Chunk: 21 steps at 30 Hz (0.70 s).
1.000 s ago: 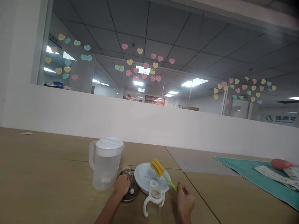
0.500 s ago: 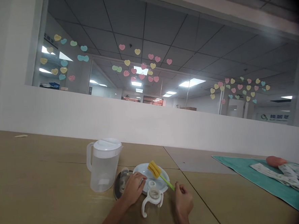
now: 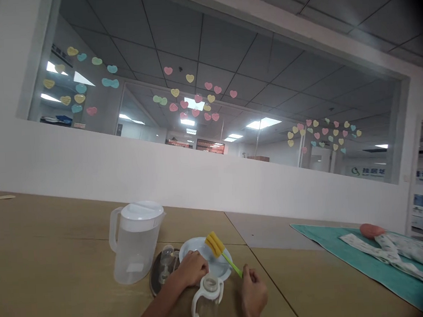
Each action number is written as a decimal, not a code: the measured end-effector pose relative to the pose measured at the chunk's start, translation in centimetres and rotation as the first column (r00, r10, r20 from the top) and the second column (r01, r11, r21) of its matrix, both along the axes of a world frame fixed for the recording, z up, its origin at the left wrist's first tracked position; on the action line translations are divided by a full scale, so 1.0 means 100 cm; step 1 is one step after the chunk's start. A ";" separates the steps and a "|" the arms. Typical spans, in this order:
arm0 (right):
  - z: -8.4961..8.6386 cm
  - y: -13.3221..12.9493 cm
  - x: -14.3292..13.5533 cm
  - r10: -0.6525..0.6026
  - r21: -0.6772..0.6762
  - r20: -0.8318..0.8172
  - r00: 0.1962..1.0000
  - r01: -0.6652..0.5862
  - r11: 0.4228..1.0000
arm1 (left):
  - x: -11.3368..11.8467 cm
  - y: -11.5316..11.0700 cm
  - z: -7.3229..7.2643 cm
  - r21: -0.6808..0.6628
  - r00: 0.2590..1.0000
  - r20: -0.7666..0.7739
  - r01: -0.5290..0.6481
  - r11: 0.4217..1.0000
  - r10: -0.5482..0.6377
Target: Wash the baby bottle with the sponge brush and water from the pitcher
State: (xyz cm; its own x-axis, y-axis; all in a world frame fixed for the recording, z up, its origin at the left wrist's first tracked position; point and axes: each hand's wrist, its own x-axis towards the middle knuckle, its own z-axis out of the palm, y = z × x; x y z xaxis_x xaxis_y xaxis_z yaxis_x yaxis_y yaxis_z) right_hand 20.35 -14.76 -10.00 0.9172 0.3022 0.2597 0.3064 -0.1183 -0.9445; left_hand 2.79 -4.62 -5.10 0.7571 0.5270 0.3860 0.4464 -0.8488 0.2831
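While right hand (image 3: 254,290) pinched sponge brush (image 3: 214,245), it slanted, head up-left over white bowl (image 3: 213,262), left hand (image 3: 194,268) at bowl, grip unclear, clear item (image 3: 166,260) lay in dark dish (image 3: 154,278)

Office-like room: ceiling panels (image 3: 175,41), interior window (image 3: 207,96), wall lettering (image 3: 373,171)

Brush (image 3: 222,252): yellow sponge head, thin green handle, held tilted, head upper left over bowl. Bowl (image 3: 184,246): white, shallow, upright, lower center of frame. Two-handled bottle part (image 3: 207,289): white curved handles, clear round middle, overlaps bowl's near edge in view; contact unclear.
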 end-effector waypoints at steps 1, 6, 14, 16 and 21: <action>0.000 0.000 0.000 -0.004 -0.001 -0.003 1.000 0.004 1.000 | -0.002 -0.003 0.001 0.003 0.999 -0.016 -0.028 1.000 0.028; -0.002 0.002 0.001 -0.008 0.010 -0.010 1.000 0.008 1.000 | -0.017 -0.018 0.000 0.032 0.995 0.025 -0.099 0.995 0.098; -0.004 0.003 0.001 -0.021 0.116 0.053 0.998 0.015 0.993 | -0.040 -0.015 -0.019 -0.143 0.951 0.299 -0.033 0.989 0.075; -0.004 0.003 0.000 -0.016 0.132 0.064 0.998 0.007 0.991 | -0.043 -0.013 -0.023 -0.155 0.926 0.369 -0.017 0.988 0.073; -0.001 0.005 -0.004 0.074 0.192 0.098 0.992 -0.092 0.977 | -0.042 -0.011 -0.034 -0.109 0.856 0.504 -0.069 0.992 0.115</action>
